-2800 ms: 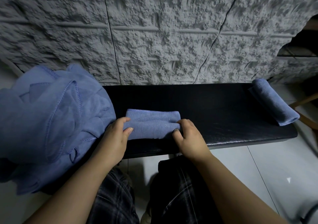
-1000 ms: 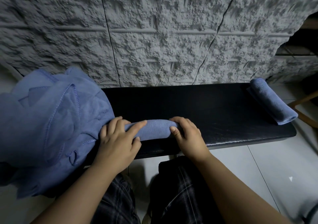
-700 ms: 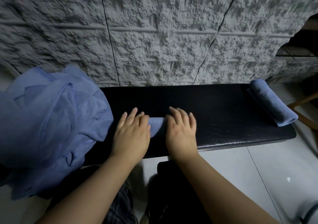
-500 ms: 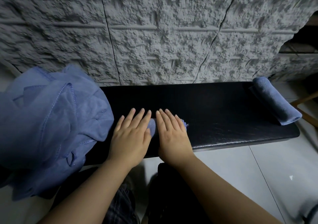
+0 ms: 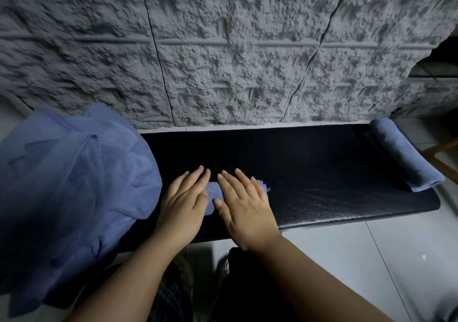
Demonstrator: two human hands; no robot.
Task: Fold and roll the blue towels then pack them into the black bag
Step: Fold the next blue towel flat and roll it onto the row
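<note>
**Both palms flat on the roll at the bench's front edge**

Biggest thing in view, the rough grey wall (image 5: 223, 49), rising right behind the black bench (image 5: 322, 173). The bench runs left to right below it, and everything here is placed off that bench. Draped over its left end, a big loose heap of blue towels (image 5: 69, 185), crumpled, stitched hems showing. Over at the bench's right end lies a finished rolled towel (image 5: 401, 158), its long axis angled from the back edge toward the front right corner, one end just over the bench's front edge.

Now the action: near the bench's front edge, left of centre, the towel being rolled (image 5: 213, 195) lies with its long axis left to right along the bench, mostly hidden under the hands. The left hand (image 5: 184, 202) presses on it, fingers straight and together, pointing at the wall. The right hand (image 5: 244, 205) is flat beside it, fingers spread a little, a frayed corner of the towel peeking out past it.
</note>
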